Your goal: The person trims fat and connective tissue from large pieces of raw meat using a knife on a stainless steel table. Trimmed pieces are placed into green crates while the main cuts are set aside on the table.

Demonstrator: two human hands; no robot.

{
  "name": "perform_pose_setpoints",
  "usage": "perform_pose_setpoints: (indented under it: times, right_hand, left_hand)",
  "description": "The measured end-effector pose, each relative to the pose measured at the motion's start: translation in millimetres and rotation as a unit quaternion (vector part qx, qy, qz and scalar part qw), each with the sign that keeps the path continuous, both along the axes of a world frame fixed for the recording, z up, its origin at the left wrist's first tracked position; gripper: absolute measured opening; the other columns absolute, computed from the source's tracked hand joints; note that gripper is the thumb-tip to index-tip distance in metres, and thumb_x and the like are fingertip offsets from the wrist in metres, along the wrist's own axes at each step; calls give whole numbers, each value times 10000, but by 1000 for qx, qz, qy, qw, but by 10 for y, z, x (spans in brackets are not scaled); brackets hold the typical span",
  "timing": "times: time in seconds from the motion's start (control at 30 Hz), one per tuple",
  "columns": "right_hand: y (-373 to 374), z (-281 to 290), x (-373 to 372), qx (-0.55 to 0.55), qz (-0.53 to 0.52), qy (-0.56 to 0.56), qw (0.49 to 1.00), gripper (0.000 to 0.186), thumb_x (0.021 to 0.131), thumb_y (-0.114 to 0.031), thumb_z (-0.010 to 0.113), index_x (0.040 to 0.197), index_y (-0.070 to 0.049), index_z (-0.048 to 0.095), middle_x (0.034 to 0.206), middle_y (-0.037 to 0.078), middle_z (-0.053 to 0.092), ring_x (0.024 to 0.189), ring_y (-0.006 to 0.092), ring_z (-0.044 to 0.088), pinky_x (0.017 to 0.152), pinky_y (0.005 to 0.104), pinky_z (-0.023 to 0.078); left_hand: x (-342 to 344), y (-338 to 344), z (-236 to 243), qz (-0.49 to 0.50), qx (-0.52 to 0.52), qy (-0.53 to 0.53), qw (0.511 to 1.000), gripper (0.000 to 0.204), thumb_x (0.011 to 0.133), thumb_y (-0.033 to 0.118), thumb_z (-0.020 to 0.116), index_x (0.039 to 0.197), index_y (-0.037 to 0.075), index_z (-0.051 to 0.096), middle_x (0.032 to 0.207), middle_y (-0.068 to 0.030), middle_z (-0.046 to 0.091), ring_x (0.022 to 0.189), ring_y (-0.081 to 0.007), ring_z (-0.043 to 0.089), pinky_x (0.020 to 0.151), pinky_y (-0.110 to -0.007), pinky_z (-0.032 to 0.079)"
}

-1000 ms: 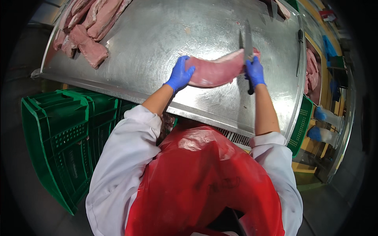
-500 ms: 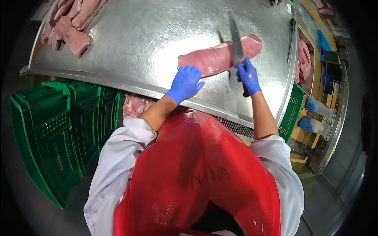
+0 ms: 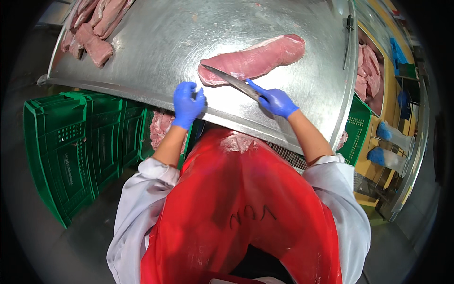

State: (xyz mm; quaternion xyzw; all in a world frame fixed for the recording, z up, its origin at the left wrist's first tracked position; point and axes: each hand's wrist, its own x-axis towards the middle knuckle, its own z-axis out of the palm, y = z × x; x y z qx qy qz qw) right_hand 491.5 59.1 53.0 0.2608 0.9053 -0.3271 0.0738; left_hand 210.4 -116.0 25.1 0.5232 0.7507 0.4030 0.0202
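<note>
A long pink boneless loin of meat (image 3: 260, 57) lies slantwise on the steel table, its right end farther from me. My right hand (image 3: 280, 101), in a blue glove, grips a knife (image 3: 235, 83) by the handle. The blade points left, its tip over the near left end of the loin; whether it is cutting in, I cannot tell. My left hand (image 3: 188, 105), gloved too, hovers at the table's front edge, left of the loin and apart from it. Its fingers are loosely curled with the thumb away from them, and nothing shows in it.
More meat pieces (image 3: 97, 45) are heaped at the table's far left. A second long, dark-handled tool (image 3: 349, 35) lies along the right edge. Green crates (image 3: 71, 156) stand below left; meat trimmings (image 3: 161, 128) show under the front edge. A bin of meat (image 3: 369, 71) sits at right.
My left hand has let go of the loin's left end and drawn back left. The knife has swung from pointing away across the loin's right part to pointing left over its left end.
</note>
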Motion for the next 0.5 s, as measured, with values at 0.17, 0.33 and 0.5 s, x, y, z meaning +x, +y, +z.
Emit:
perform_pose_setpoints:
  times: [0.17,0.33,0.5]
  right_hand:
    - [195,10,-21,-82,53,-50,994,707,948,-207,460,1588,-380,217,1034,225,703,906,416,684,884,479,524]
    - [-88,-289,-1219,-286,-33,157,945,670,1018,-215,487,1611,-298,185,808,183,654,670,291,661,666,415,557]
    - [173,87,-748,-433,-241,269,826,750,1006,-76,513,1619,-307,148,675,30,551,490,93,530,441,259,490]
  left_hand:
    - [-414,-429,37,162,72,-91,980,143,860,84,729,927,13,624,788,-42,596,661,-123,544,618,-285,470]
    - [-643,-465,99,255,167,-144,942,170,905,76,706,1031,26,603,852,-2,575,700,-97,510,639,-259,462]
    - [-405,-263,-59,208,22,-73,975,250,852,223,774,940,42,625,799,-48,601,701,-150,568,644,-315,489]
